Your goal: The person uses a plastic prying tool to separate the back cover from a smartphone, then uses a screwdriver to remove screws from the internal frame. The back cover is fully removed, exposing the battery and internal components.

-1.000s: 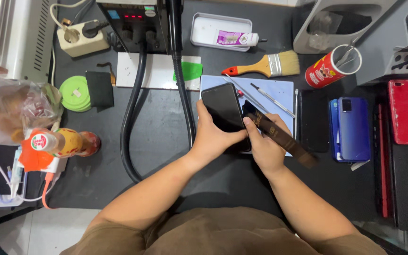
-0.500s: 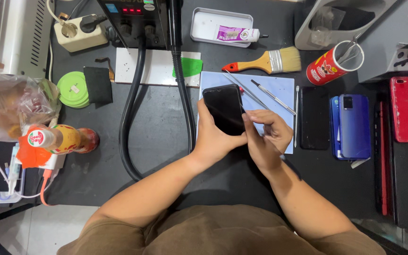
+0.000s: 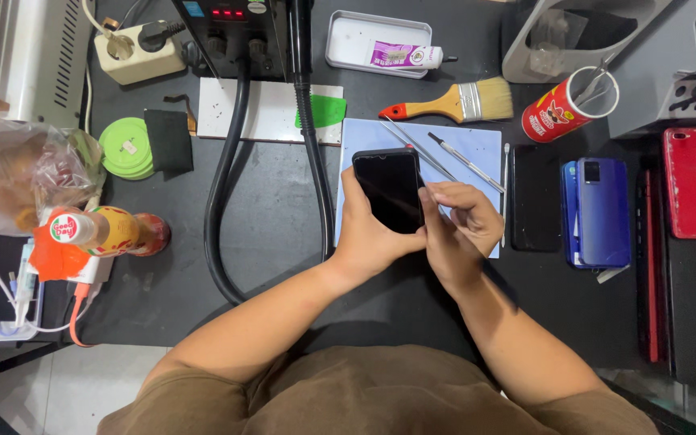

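Over the blue mat (image 3: 477,141) on our black table (image 3: 163,266), left hand (image 3: 368,234) grips a black smartphone (image 3: 390,189), right hand (image 3: 457,229) curled, fingertips pinching its right edge.

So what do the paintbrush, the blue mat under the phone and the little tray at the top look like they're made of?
Paintbrush: a handle that looks like pale wood with a red-dipped end, a shiny metal band, and light bristles. Blue mat: probably soft rubber or silicone, flat and matte. Tray: likely thin metal, with a dull grey sheen and rolled rim, though it could be plastic.
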